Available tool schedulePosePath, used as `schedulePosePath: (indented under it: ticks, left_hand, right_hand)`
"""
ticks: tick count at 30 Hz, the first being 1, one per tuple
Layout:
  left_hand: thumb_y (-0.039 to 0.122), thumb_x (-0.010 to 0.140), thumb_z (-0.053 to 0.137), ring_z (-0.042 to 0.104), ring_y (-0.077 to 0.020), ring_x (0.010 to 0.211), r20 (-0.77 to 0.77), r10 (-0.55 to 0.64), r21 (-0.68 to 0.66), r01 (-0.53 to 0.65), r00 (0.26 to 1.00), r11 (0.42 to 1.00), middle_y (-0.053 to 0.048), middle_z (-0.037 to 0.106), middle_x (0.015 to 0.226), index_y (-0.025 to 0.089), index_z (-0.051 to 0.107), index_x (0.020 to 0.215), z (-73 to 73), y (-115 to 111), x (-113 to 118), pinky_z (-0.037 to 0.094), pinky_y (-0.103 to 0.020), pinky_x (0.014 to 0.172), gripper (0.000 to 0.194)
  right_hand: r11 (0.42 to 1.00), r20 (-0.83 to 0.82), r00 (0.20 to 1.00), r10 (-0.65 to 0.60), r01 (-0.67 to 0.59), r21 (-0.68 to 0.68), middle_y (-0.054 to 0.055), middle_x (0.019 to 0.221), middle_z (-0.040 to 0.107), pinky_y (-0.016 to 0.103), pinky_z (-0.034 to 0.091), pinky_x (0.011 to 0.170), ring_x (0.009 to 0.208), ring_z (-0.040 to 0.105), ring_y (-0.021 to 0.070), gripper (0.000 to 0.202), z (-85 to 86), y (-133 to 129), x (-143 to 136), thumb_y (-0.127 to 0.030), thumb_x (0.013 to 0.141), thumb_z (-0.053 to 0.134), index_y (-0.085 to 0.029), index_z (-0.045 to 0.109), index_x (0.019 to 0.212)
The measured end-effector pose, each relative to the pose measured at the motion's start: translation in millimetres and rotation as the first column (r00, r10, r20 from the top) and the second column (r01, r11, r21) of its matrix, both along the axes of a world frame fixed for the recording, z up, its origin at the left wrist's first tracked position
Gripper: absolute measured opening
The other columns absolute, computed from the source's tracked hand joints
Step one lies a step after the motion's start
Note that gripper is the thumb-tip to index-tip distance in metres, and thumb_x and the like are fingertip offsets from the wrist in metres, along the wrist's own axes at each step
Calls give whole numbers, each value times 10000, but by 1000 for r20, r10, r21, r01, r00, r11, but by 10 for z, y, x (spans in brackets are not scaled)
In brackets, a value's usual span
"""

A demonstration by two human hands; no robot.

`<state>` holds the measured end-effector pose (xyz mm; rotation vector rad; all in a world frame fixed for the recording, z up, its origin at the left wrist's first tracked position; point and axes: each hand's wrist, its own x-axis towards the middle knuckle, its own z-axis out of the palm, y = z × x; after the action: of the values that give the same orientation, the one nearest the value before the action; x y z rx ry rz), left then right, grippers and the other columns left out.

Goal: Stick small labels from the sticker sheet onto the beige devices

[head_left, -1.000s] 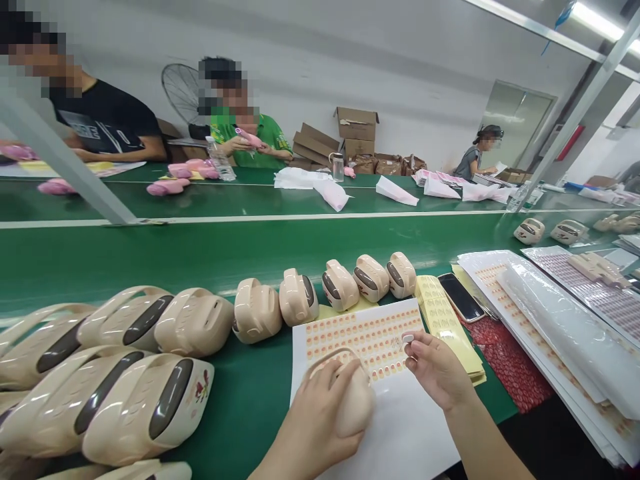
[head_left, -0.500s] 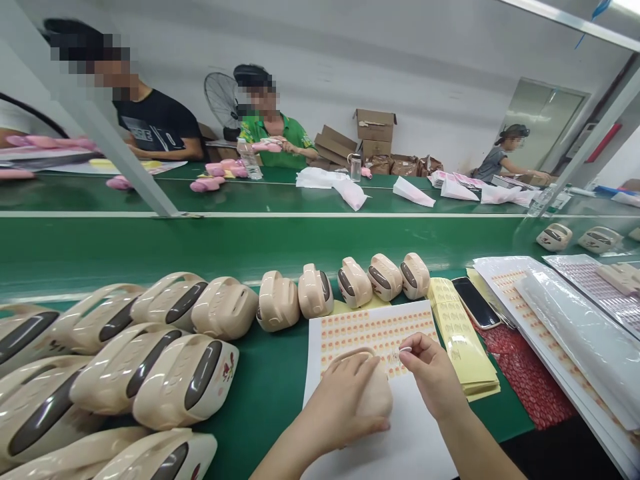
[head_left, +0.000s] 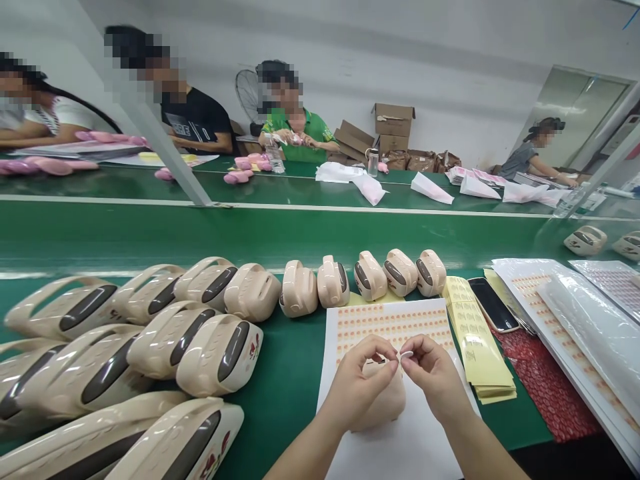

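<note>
Right in front of me a cream plastic appliance with a loop handle (head_left: 383, 407) stands on a white sheet of small orange stickers (head_left: 395, 320). My right hand (head_left: 433, 377) pinches a small white sticker-like piece (head_left: 407, 354) over it. My left hand (head_left: 364, 380) is above the appliance, thumb and forefinger pinched together close to that white piece. Whatever lies between the left fingertips is too small to make out. Both hands hide part of the appliance's top and handle.
Several similar cream appliances (head_left: 220, 353) with dark windows fill the left and back. On the right lie yellow label sheets (head_left: 467, 340), a phone (head_left: 494, 305), red bubble wrap (head_left: 547, 380) and plastic-covered sticker sheets (head_left: 595, 333). Co-workers sit across the green line (head_left: 280, 230).
My left hand has let go of the appliance and risen to meet the right fingertips. My right hand still holds the white piece. The view has shifted left.
</note>
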<state>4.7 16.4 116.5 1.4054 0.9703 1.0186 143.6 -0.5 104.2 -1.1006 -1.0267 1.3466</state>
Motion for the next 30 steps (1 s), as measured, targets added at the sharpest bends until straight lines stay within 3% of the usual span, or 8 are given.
schedulePosePath:
  ticks: [8,17,19,21,23,26,28,30]
  left_hand:
    - [270,684,560,544,-228,754,-46,-1,44,3,999,999,-38,595,716,230,569,599,27,-15,-1,421,-372,735,95]
    - [248,694,533,546,-239,780,-67,-1,49,4,998,999,-34,585,700,234,569,591,28,-27,-2,414,-385,743,110]
    - [243,708,533,552,-235,786,-72,7,79,-2,997,997,-37,601,728,236,600,636,-2,-23,-23,415,-370,733,99]
    - [237,718,541,552,-224,783,-67,60,143,-50,996,988,-39,611,787,245,622,769,-37,-31,-64,419,-350,711,96]
    - [219,724,555,545,-212,793,-44,115,243,-101,992,965,-34,597,847,262,577,919,-53,-58,-120,429,-336,707,201]
    - [158,699,599,530,-217,885,-65,82,470,-42,994,882,-37,538,939,277,488,947,0,-129,-200,445,-346,768,297]
    - [100,688,596,510,-226,946,-154,55,628,55,987,777,-50,500,988,264,466,905,72,-174,-232,451,-364,795,301]
    - [48,693,554,488,-224,977,-227,88,748,116,970,653,-57,480,1004,243,463,856,138,-199,-244,456,-368,803,270]
  right_hand:
    - [1000,86,996,13,-14,9,-8,640,523,269,317,582,598,398,128,170,-18,-20,0,-350,629,683,-207,599,664]
    - [999,47,999,21,-20,-25,-3,638,538,270,334,568,589,420,128,156,21,-27,-19,-322,608,684,-206,594,663]
    - [1000,91,996,-4,2,16,-3,648,535,270,338,559,580,415,124,109,-1,-48,-6,-294,646,653,-212,591,684]
    - [989,193,979,-63,35,145,1,663,534,274,346,555,586,424,131,23,-8,-89,20,-234,702,602,-223,586,712]
    - [930,324,938,-125,-3,368,7,670,541,283,366,563,614,457,147,90,17,-141,59,-152,739,558,-240,579,749]
    - [723,512,837,-191,-233,650,8,696,563,285,397,569,639,494,155,249,97,-212,123,-45,731,541,-259,570,854]
    - [574,576,777,-252,-359,735,15,716,563,275,402,558,634,481,146,284,147,-246,156,-12,738,515,-237,556,906]
    - [475,604,734,-310,-430,767,29,730,551,264,400,553,641,449,137,235,182,-272,176,-5,766,480,-190,546,894]
